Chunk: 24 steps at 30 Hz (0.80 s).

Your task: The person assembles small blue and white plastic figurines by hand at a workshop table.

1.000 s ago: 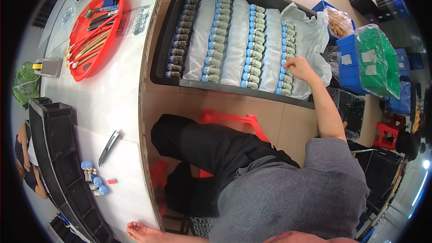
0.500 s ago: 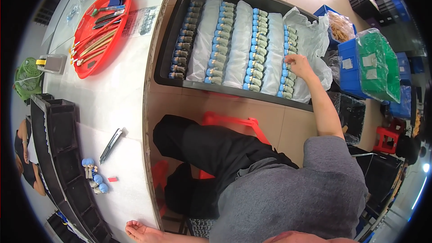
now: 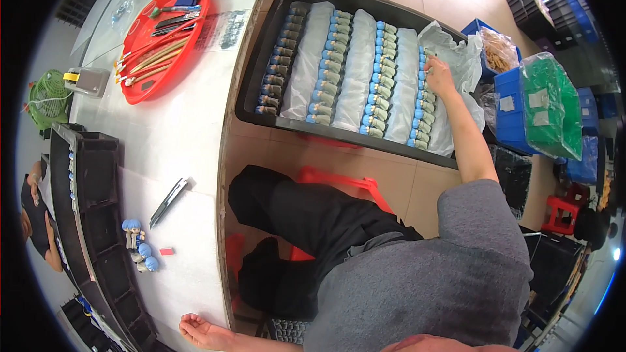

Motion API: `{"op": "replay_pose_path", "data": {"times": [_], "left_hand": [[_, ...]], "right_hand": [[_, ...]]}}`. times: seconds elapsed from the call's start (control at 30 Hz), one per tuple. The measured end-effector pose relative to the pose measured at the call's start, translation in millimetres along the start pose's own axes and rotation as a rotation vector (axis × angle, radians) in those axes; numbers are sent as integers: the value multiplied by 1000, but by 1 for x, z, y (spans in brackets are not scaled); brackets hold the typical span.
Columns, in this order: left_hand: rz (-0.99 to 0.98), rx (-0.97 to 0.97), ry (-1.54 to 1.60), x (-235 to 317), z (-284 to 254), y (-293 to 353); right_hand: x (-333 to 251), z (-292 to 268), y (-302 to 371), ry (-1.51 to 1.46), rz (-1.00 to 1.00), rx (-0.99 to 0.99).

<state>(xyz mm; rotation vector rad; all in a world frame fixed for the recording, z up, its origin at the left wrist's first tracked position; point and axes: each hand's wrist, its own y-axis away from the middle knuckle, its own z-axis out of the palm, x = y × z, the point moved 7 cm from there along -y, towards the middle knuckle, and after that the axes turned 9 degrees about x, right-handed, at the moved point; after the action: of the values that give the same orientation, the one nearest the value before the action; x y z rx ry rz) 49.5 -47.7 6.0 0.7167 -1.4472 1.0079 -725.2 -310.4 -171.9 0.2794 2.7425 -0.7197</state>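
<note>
At the upper right my right hand (image 3: 439, 77) reaches into a large black tray (image 3: 257, 116). Its fingers are bent and pinched together on a small blue-haired figurine in the rightmost row (image 3: 421, 115); the fingers partly hide that figurine. Several rows of such figurines lie in the tray, divided by strips of white padding (image 3: 353, 72). My left hand (image 3: 203, 334) rests on the white table's near edge, fingers loosely curled but apart, nothing in it. Further along the table stand a few blue-haired figurines (image 3: 140, 246) beside a small red piece (image 3: 167, 251).
A black-and-silver craft knife (image 3: 169, 202) lies on the white table (image 3: 195, 130). A red oval tray (image 3: 140, 96) holds brushes and tools. Black compartment racks (image 3: 98, 186) line the table's far side. Blue (image 3: 510, 109) and green crates (image 3: 554, 107) stand right of the black tray.
My right hand has moved up along the rightmost row, away from my body. The whole view has shifted slightly. My left hand stays resting on the table.
</note>
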Motion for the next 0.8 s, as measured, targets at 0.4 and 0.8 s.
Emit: {"op": "replay_pose_path", "data": {"times": [0.4,0.8], "left_hand": [[-55,204,68,-5,1,2],[-47,75,195,5,-6,8]], "right_hand": [[-143,-2,-45,-405,30,51],[-643,-121,99,-1203,-1019,-465]]}}
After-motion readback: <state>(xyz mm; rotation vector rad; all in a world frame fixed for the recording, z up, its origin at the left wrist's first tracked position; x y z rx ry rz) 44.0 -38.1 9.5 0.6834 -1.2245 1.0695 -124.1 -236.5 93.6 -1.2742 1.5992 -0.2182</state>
